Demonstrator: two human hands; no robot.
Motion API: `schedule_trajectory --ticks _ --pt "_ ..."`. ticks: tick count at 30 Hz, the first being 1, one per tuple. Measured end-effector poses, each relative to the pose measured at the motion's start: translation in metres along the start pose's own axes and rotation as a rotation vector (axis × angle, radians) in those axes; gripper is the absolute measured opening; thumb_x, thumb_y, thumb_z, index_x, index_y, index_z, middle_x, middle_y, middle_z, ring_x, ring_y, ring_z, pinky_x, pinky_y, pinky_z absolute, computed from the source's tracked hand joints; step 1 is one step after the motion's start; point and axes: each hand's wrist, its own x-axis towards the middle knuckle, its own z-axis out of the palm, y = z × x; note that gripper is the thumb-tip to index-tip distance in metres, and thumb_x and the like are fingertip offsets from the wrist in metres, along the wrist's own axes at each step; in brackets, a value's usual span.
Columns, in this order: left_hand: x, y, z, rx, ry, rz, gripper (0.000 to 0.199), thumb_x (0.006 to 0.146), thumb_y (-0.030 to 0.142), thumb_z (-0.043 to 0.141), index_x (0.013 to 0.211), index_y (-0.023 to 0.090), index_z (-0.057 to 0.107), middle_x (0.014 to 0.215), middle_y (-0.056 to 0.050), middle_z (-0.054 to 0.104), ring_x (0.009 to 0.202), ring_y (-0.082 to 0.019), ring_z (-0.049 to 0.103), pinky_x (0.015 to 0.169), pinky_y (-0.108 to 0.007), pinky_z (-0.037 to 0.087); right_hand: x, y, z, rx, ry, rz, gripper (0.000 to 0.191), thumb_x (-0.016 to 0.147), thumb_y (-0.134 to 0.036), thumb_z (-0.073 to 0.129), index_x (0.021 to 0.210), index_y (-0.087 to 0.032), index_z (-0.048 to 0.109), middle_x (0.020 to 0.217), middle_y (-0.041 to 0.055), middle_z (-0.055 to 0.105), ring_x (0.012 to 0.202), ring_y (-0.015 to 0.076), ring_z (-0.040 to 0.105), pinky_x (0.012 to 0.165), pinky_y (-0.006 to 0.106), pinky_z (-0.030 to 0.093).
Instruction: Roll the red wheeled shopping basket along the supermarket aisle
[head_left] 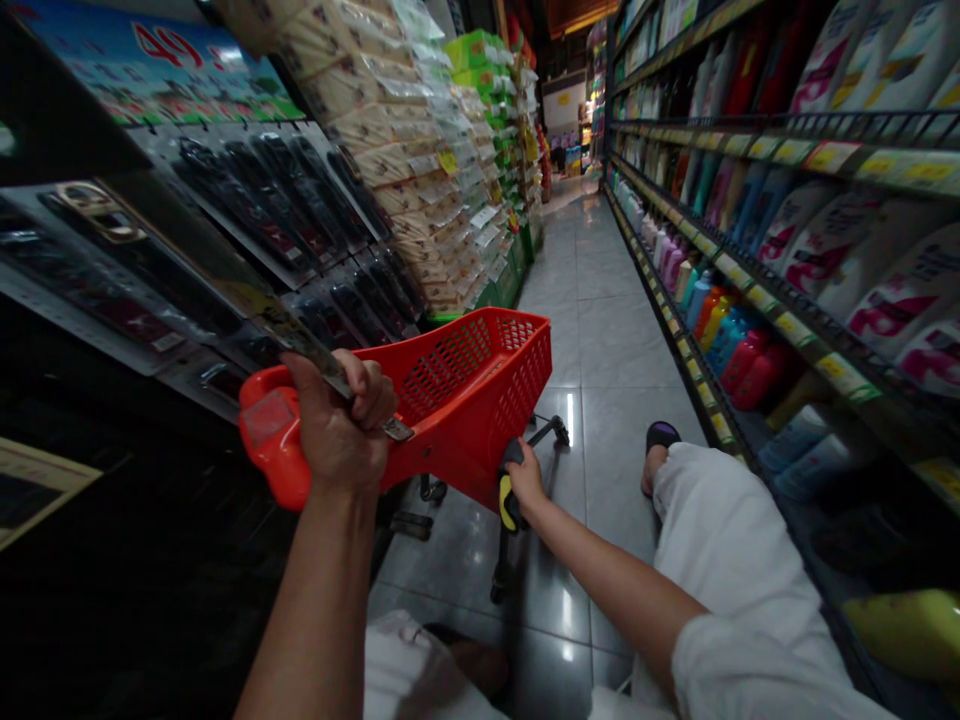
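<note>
A red plastic shopping basket on a wheeled frame [480, 375] stands in the middle of the head view. My left hand [341, 420] is closed around a long, flat, dark strip [247, 290], above the cart's red handle end. The strip runs up to the left; its far part is blurred. Beside the basket's lower near side, my right hand [529, 480] grips a grey, black and yellow object [510, 495], whose full shape is partly hidden by the fingers. The visible inside of the basket shows only its slotted walls.
Packaged dark items [262, 190] hang on a rack at left, beside stacked beige packs [405, 160]. Shelves of bottles [825, 240] line the right. Grey floor tiles [574, 260] run down the aisle. A person's legs in white trousers [735, 530] are low in view.
</note>
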Motion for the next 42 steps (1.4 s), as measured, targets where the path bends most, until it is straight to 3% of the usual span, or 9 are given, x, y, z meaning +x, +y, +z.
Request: schedule_trajectory --ticks 7,12,16,20,25,29,33,38,42 --pt "-0.001 0.002 0.001 0.006 0.02 -0.01 0.059 0.087 0.067 0.049 0.052 0.019 0.046 0.042 0.005 0.021 0.034 -0.005 0.018 0.036 -0.026 0.008 0.071 -0.08 0.025 0.045 0.087 -0.095 0.066 0.069 -0.018 0.055 0.135 -0.019 0.053 0.131 0.0082 0.057 0.122 0.0217 0.052 0.11 0.037 0.038" --pt "-0.002 0.002 0.001 -0.015 0.051 -0.04 0.06 0.088 0.067 0.045 0.052 0.019 0.044 0.043 0.005 0.021 0.034 -0.005 0.018 0.036 -0.025 0.008 0.033 -0.057 0.013 -0.052 -0.039 -0.288 0.069 0.07 -0.015 0.052 0.138 -0.024 0.053 0.142 0.0079 0.044 0.134 0.0202 0.042 0.117 0.037 0.029" --pt "-0.004 0.004 -0.001 -0.009 0.04 -0.033 0.059 0.087 0.067 0.048 0.052 0.019 0.045 0.042 0.005 0.021 0.034 -0.005 0.018 0.036 -0.025 0.008 0.008 -0.014 -0.005 -0.064 -0.067 0.072 0.08 0.059 -0.01 0.049 0.138 -0.02 0.051 0.126 0.0088 0.059 0.118 0.0235 0.057 0.107 0.04 0.043" --pt "-0.005 0.005 -0.003 0.005 -0.003 -0.009 0.058 0.085 0.067 0.052 0.053 0.019 0.047 0.042 0.006 0.022 0.034 -0.006 0.018 0.036 -0.025 0.008 0.033 -0.028 -0.002 0.006 -0.061 0.256 0.082 0.059 -0.012 0.049 0.141 -0.014 0.045 0.119 0.0104 0.064 0.104 0.0246 0.063 0.096 0.04 0.05" --pt "0.001 0.0 -0.001 -0.029 0.033 -0.02 0.058 0.085 0.067 0.052 0.053 0.019 0.044 0.041 0.007 0.023 0.033 -0.005 0.017 0.036 -0.023 0.009 0.053 -0.086 0.019 -0.067 0.001 -0.061 0.077 0.064 -0.014 0.052 0.141 -0.016 0.045 0.138 0.0117 0.052 0.127 0.0252 0.049 0.112 0.042 0.037" --pt "0.008 -0.006 0.003 -0.09 0.098 -0.077 0.059 0.087 0.066 0.049 0.053 0.019 0.039 0.041 0.007 0.023 0.033 -0.005 0.017 0.035 -0.021 0.01 0.013 -0.113 0.026 -0.095 -0.091 -0.313 0.079 0.067 -0.013 0.054 0.145 -0.017 0.039 0.141 0.0124 0.049 0.13 0.0246 0.047 0.113 0.042 0.036" --pt "0.012 -0.01 0.005 -0.125 0.112 -0.095 0.06 0.086 0.067 0.05 0.053 0.019 0.038 0.041 0.008 0.024 0.033 -0.005 0.017 0.034 -0.02 0.011 -0.026 -0.116 0.008 -0.171 -0.37 -0.521 0.073 0.066 -0.007 0.052 0.137 -0.023 0.049 0.131 0.0077 0.057 0.124 0.0222 0.053 0.111 0.039 0.04" --pt "0.012 -0.012 0.002 -0.115 0.062 -0.058 0.06 0.084 0.068 0.052 0.053 0.017 0.041 0.04 0.008 0.025 0.033 -0.004 0.017 0.035 -0.018 0.012 -0.024 -0.112 -0.019 -0.376 -0.548 -0.569 0.069 0.058 -0.002 0.046 0.121 -0.023 0.063 0.124 0.0068 0.061 0.119 0.0233 0.057 0.106 0.042 0.044" --pt "0.012 -0.013 0.0 -0.101 0.02 -0.027 0.06 0.083 0.068 0.053 0.054 0.017 0.043 0.041 0.008 0.024 0.033 -0.004 0.017 0.034 -0.018 0.012 -0.019 -0.138 -0.008 -0.201 -0.569 -0.649 0.067 0.06 -0.003 0.046 0.122 -0.024 0.063 0.122 0.0054 0.063 0.117 0.0203 0.058 0.106 0.038 0.044"
